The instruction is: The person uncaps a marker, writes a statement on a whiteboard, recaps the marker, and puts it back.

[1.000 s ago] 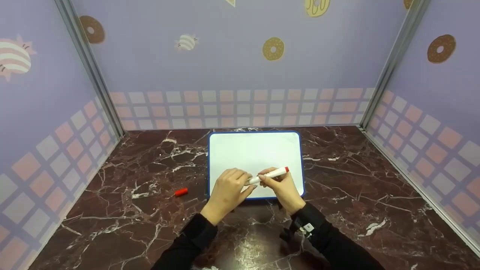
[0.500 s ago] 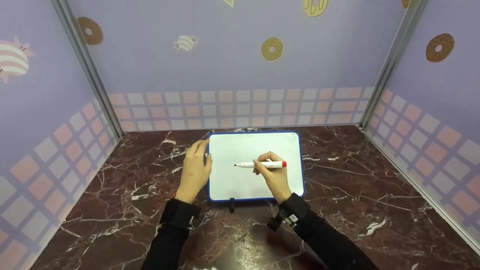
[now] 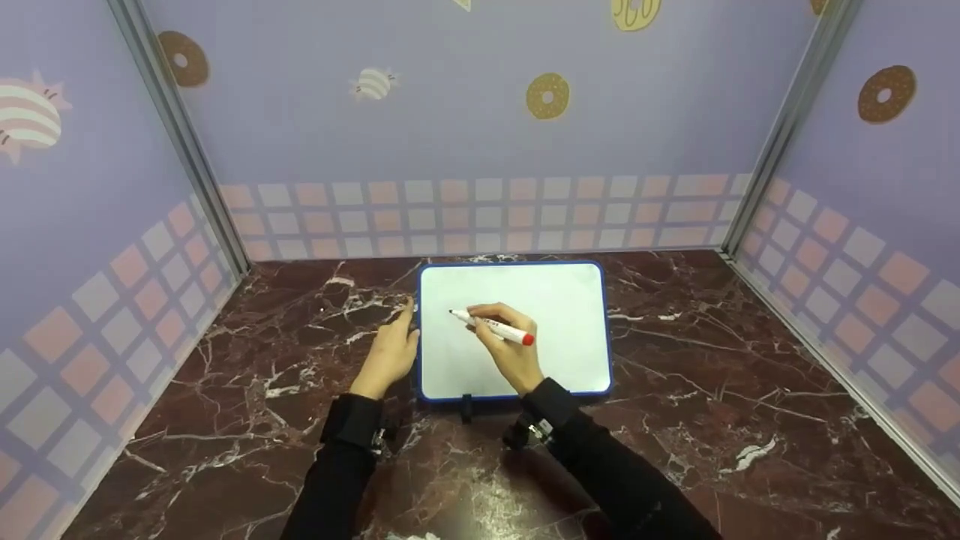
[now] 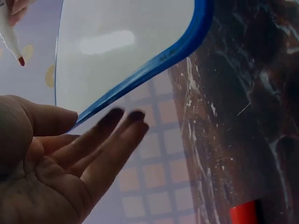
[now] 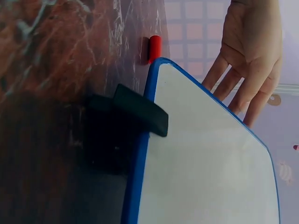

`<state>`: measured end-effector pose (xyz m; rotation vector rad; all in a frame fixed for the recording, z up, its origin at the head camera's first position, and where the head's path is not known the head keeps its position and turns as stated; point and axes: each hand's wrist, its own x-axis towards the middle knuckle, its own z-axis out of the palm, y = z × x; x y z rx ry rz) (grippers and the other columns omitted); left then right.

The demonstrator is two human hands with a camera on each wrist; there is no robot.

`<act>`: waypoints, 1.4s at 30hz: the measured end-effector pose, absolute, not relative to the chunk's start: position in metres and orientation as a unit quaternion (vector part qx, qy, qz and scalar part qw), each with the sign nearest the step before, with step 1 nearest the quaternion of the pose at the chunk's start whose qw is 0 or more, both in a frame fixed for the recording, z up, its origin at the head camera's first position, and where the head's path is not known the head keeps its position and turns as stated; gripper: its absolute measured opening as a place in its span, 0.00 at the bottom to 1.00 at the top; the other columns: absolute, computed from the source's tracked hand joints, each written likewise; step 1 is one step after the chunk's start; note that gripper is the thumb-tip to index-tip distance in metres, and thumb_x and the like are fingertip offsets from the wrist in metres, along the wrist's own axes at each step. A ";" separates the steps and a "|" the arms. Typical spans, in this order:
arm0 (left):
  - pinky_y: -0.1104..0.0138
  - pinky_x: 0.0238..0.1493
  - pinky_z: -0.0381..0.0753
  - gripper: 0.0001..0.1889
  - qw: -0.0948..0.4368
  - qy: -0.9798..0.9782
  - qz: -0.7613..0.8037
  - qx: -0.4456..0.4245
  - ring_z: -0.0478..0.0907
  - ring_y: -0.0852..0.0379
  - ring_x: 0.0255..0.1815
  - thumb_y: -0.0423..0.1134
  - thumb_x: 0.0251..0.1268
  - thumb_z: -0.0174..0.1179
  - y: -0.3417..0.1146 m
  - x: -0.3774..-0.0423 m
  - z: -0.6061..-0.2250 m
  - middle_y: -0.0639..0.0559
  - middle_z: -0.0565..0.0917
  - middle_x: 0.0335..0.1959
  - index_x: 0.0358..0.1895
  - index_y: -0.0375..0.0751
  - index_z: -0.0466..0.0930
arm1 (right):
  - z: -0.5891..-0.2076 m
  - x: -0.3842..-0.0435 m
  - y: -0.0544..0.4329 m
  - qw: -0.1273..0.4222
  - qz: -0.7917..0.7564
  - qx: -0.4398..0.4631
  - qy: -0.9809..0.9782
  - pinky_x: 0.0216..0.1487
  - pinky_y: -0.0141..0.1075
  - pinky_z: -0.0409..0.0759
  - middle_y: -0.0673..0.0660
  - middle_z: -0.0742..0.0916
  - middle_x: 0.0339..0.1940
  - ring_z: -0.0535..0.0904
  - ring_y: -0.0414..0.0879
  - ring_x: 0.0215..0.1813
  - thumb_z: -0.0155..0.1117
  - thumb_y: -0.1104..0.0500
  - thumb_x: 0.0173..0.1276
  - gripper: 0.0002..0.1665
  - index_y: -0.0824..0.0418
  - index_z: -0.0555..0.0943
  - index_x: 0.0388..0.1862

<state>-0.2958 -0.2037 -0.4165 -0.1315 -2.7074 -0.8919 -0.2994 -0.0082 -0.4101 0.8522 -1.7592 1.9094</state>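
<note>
My right hand (image 3: pixel 511 341) pinches a white marker (image 3: pixel 495 326) with a red end, uncapped, its red tip (image 4: pixel 21 60) visible in the left wrist view. In the head view the marker overlaps the left half of a blue-framed whiteboard (image 3: pixel 559 322), tip pointing up and left. The board's visible surface is blank white. At its left edge is my left hand (image 3: pixel 388 352), thumb tip right at the blue rim (image 4: pixel 135 77) and fingers extended. A red cap (image 5: pixel 154 48) lies on the table near the board's lower left corner; my left forearm hides it in the head view.
A black foot (image 3: pixel 466 409) of a stand sticks out under the board's lower edge. The dark red marbled tabletop (image 3: pixel 712 360) runs back to a patterned purple wall (image 3: pixel 465 142), with further walls on both sides.
My left hand has left the marker and moved to the board's left edge, its index finger now pointing up. My right hand has shifted left with the marker, turning its tip upward.
</note>
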 end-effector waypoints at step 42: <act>0.61 0.30 0.90 0.12 0.104 -0.906 -0.408 -0.037 0.85 0.38 0.31 0.26 0.72 0.53 -0.208 -0.300 -0.421 0.26 0.84 0.43 0.55 0.24 0.73 | -0.415 -0.311 -0.036 0.236 0.620 0.293 -0.689 0.24 0.21 0.75 0.69 0.85 0.21 0.82 0.51 0.22 0.64 0.76 0.61 0.09 0.76 0.76 0.22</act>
